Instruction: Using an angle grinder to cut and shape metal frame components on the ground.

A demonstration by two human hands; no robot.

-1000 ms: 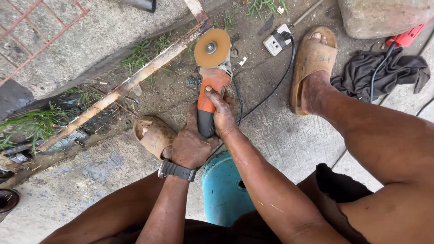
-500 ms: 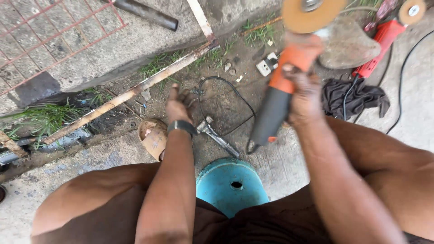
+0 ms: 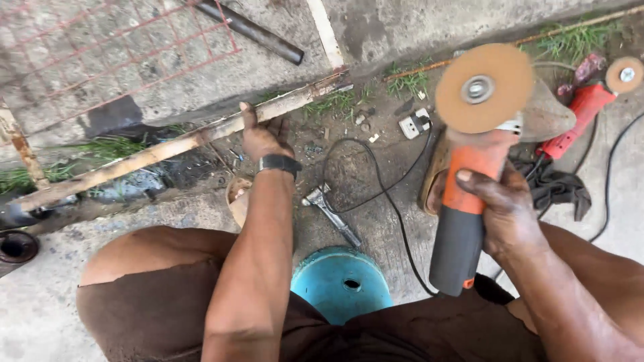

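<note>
head view: right hand (image 3: 506,211) grips orange grinder (image 3: 469,194), left hand (image 3: 265,137) on rusty bar (image 3: 168,151).

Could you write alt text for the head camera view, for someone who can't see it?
Seen from above, a seated person's right hand holds an orange and grey angle grinder raised, disc up, while the left hand rests on a long rusty metal bar lying on the concrete ground. A second red grinder lies nearby.

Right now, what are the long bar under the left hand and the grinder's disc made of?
Long bar: looks like steel, rusty, pale-coated and flaking. Grinder's disc: seemingly abrasive, matte tan face, shiny metal centre nut. Right hand grips the orange-and-grey, seemingly plastic body; left hand rests on the bar.
</note>
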